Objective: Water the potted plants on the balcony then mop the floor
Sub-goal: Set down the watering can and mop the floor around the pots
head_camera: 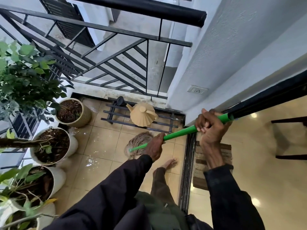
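The mop handle [179, 132] is grasped in both hands. The left grip [155, 146] is wrapped round it low down, toward the head. The right grip [210, 128] is clenched round it higher up, just below the black upper section. This spread is probably chosen so that the upper hand steers while the lower one presses the strands down.

The mop head [139, 141] is laid flat on the wet tiled floor [103, 138], at 12 o'clock from the bare foot [169, 163]. The handle is slanted up from it toward 2 o'clock.

Three pots [53, 145] are ranged along the 9 o'clock side against the railing. Their soil looks dark, and puddles are seen beside them. The watering is therefore judged done and the mopping is taken as the step in hand.

The watering can [142, 114] is set on a low black rack [116, 113] at 12 o'clock, just beyond the mop head. It seems to have been parked there, off the wet tiles and clear of the strokes.

A doormat [201, 171] is laid indoors at 3 o'clock, past the door track [187, 163]. Care may be needed that water is not pushed over that track.
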